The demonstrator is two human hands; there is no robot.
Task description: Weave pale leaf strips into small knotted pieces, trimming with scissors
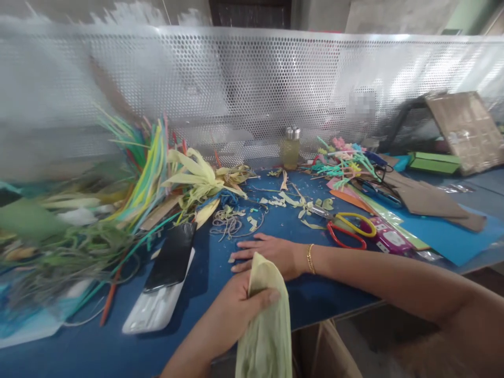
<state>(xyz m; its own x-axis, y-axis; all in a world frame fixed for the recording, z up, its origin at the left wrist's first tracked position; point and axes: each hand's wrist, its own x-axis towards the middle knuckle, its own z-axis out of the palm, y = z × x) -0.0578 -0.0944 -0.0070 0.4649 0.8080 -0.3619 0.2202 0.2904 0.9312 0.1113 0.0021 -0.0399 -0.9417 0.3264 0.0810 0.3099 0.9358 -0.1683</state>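
Observation:
A long pale green corn husk hangs from my left hand, pinched under the thumb near its upper end and dangling past the table's front edge. Behind it, my right hand lies flat on the blue table, fingers stretched to the left, with a gold bracelet at the wrist. Part of that palm is hidden by the husk. Right of the hand rest scissors with one yellow and one red handle. Husk scraps and a tangle of string lie beyond my fingers.
A phone sits on a white object at left, beside colourful strips and dried husks. A glass jar stands before the perforated metal screen. Pastel craft flowers, cardboard and blue paper are at right.

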